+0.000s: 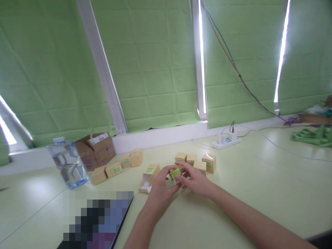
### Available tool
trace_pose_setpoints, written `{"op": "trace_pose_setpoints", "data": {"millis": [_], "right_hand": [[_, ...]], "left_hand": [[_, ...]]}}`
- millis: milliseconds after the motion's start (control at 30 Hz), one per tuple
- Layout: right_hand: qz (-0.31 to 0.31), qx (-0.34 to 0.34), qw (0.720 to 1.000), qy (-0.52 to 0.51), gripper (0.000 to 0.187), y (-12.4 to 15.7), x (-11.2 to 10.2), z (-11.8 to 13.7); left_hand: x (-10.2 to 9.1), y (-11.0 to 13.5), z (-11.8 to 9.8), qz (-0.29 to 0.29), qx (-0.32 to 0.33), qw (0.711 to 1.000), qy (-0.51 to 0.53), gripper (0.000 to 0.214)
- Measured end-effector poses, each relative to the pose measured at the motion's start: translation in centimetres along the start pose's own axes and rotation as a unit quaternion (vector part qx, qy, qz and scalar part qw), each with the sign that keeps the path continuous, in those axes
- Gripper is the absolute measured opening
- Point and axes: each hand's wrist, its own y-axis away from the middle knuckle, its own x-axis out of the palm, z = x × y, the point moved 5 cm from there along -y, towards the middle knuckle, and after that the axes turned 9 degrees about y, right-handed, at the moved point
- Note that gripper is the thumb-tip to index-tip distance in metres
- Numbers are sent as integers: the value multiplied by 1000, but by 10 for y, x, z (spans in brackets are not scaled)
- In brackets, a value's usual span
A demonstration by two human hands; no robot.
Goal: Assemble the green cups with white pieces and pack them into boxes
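- Green blinds hang behind a pale table, and you're working right over it.
- Up between your hands, just above the tabletop, sits a little jar, clear-sided with a yellow-green top.
- Your left hand has it by the fingertips on one side; your right hand pinches it from the other.
- An open box lies just beside your left hand, flap out; closed boxes stand beyond your right.
- It looks light and stiff. If those walls are glass, they're slick and breakable, so you'd want the sides, near the middle, squeezed gently.
- Its contents? Too small to tell.
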Motion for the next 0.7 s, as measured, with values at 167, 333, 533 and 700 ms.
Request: {"op": "trace_pose_setpoints", "data": {"millis": [167, 333, 533, 700], "right_hand": [[14, 22, 999, -23, 58, 3, 2, 5], [29, 23, 999, -40, 57, 4, 4, 9], [55, 33, 998, -9, 62, 6, 8, 1], [48, 43, 998, -7, 62, 4, 11, -3]], "left_hand": [[-3, -1, -1, 2, 22, 999, -26, 39], [-5, 1, -3, 20, 25, 999, -22, 40], [2, 4, -2, 58, 20, 998, 5, 42], [-18, -4, 12, -5, -36, 999, 21, 60]]}}
